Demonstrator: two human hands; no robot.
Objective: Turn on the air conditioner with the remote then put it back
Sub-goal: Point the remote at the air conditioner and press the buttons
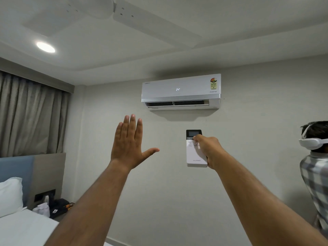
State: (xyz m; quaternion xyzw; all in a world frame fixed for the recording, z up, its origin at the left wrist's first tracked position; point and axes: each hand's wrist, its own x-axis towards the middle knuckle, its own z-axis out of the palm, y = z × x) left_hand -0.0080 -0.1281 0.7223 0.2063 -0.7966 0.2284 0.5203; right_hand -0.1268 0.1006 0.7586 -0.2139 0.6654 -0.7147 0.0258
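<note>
A white wall-mounted air conditioner (181,91) hangs high on the far wall; its front shows a lit "24" and its bottom flap is open. Below it, my right hand (208,150) grips a white remote (195,155) with a dark screen on top, held upright and pointed at the unit. My thumb rests on a button just under the screen. My left hand (128,144) is raised flat to the left of the remote, fingers together and thumb spread, holding nothing.
Another person (315,167) wearing a white headset stands at the right edge. A bed (23,228) with a white pillow (9,194) sits at lower left, a cluttered bedside table (56,206) beyond it. Curtains (30,118) cover the left wall; a ceiling fan (149,22) is overhead.
</note>
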